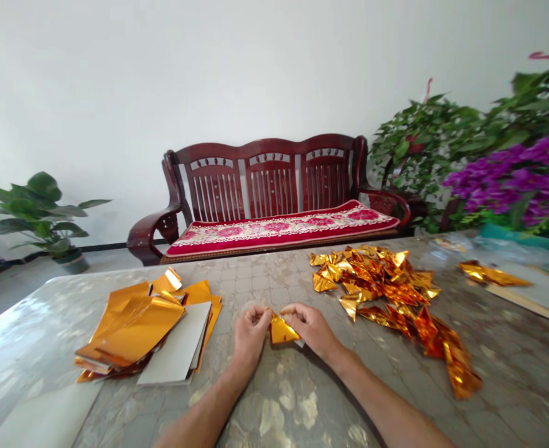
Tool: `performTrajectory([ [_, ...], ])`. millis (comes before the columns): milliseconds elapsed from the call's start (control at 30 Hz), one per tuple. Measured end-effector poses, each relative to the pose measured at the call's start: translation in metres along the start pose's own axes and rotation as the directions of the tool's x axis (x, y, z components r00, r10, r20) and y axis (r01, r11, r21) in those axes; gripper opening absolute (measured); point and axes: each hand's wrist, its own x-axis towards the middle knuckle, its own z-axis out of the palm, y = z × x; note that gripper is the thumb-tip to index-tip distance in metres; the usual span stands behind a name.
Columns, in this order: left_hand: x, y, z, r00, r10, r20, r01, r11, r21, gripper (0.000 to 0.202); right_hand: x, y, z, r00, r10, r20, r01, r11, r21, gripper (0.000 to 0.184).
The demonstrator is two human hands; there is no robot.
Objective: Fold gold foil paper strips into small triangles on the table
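Note:
Between my two hands, just above the table, is a small folded piece of gold foil paper (284, 330). My left hand (252, 330) pinches its left upper corner between thumb and fingers. The fingers of my right hand (312, 328) are closed on its right side, where a bit of pale paper shows underneath. To the left lies a stack of flat gold foil sheets (139, 323), with white-backed sheets (178, 348) at its right side. A heap of folded gold foil pieces (381, 280) spreads out to the right.
A patterned covering lies on the table (265, 386). At the right edge are a pale board (536, 292), another folded foil piece (492, 274), clear plastic and purple flowers (526, 177). Behind the table stands a dark wooden bench (269, 180). A potted plant (45, 214) is at left.

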Motion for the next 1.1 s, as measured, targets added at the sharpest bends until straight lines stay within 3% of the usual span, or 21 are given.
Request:
performTrajectory([
  [133,0.002,-0.001,-0.006,0.988,0.032,-0.150,-0.035,0.999,-0.022,0.026,0.004,0.004,-0.004,0.998,0.055,-0.022,-0.051,0.989,0.140,0.034],
  [300,0.000,0.001,-0.007,0.985,0.012,-0.175,-0.028,0.996,-0.089,0.031,0.004,0.006,-0.002,0.992,0.027,-0.120,-0.018,0.997,0.072,0.031],
  [500,-0.002,0.003,-0.003,0.994,-0.009,-0.107,-0.008,0.988,-0.157,0.028,0.003,0.005,-0.001,0.963,-0.021,-0.270,0.009,0.999,-0.043,0.030],
  [667,-0.005,0.000,-0.002,1.000,-0.004,-0.030,0.001,0.994,-0.107,0.025,0.002,0.003,-0.004,0.938,-0.070,-0.338,0.000,0.979,-0.203,0.027],
  [1100,-0.010,0.001,-0.005,0.983,0.175,-0.049,-0.165,0.973,0.163,0.014,0.004,0.011,-0.011,0.959,0.004,-0.283,-0.073,0.969,-0.235,0.028],
])
